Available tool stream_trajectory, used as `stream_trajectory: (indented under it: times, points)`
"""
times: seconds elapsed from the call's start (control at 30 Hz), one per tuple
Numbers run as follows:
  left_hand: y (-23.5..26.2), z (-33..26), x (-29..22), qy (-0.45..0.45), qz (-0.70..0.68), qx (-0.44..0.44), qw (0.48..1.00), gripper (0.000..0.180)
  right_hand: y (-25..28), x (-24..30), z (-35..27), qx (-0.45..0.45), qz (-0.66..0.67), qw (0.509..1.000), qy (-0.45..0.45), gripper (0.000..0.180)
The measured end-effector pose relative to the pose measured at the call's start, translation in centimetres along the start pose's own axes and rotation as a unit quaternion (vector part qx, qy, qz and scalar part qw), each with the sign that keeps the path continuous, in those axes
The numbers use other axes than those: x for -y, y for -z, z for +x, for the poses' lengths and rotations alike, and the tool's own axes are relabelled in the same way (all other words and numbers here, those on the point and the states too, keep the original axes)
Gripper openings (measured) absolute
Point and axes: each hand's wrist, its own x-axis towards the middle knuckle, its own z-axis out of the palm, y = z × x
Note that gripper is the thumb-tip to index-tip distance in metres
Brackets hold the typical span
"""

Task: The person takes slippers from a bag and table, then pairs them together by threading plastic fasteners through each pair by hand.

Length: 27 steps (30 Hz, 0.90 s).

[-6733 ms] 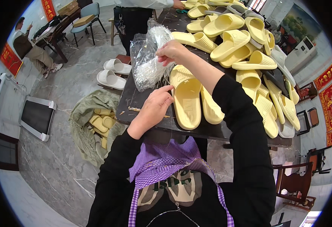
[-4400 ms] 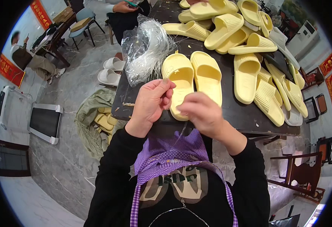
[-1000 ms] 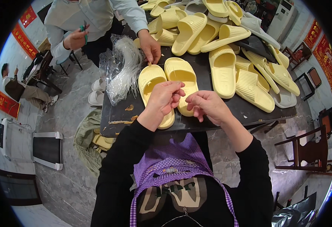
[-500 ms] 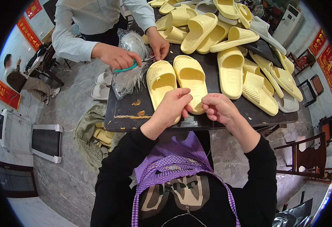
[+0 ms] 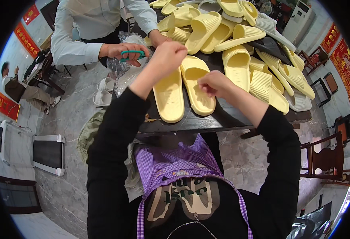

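Two yellow ribbed slippers lie side by side before me, toes pointing away: the left slipper (image 5: pixel 169 101) and the right slipper (image 5: pixel 203 101). My left hand (image 5: pixel 166 59) is closed, raised over the toe end of the left slipper and hiding its strap. Closed too, my right hand (image 5: pixel 215 83) is over the right slipper's footbed, just below its strap. Whatever the fingers of either hand pinch is too small or hidden to make out. A faint, thin clear strand shows between the slippers' heels. Opposite me at the left, another person's hand (image 5: pixel 123 52) holds teal-handled scissors (image 5: pixel 133 55).
A heap of yellow, grey and black slippers (image 5: pixel 236 65) covers the right and far side of the dark table (image 5: pixel 163 127). Clear plastic strands (image 5: pixel 126 77) lie at its left edge. Wooden chairs (image 5: pixel 326 155) stand right, a treadmill (image 5: pixel 47 154) left.
My left hand has risen away from me, toward the left slipper's toe. My right hand has moved slightly forward. The other person's scissors hand has shifted up, away from the plastic strands.
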Motion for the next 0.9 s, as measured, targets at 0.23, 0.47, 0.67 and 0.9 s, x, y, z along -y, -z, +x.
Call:
stream_trajectory:
  times: [0.23,0.47,0.67,0.9]
  points:
    - [-3.5,8.4,4.9,0.003,0.217,0.239,0.946,0.021,-0.6,-0.5,1.8,-0.179,-0.371,0.884,0.221,0.022]
    - [-6.8,10.8,6.3,-0.127,0.331,0.451,0.819,0.023,-0.7,-1.6,2.0,-0.289,-0.479,0.756,0.340,0.018]
    - [-7.5,10.7,6.6,0.047,0.184,0.484,0.854,0.027,-0.3,-1.9,0.4,-0.296,-0.511,0.748,0.303,0.016]
    - [-6.8,10.2,6.3,0.101,0.173,0.481,0.854,0.018,-0.3,-2.7,0.1,-0.294,-0.499,0.747,0.326,0.020]
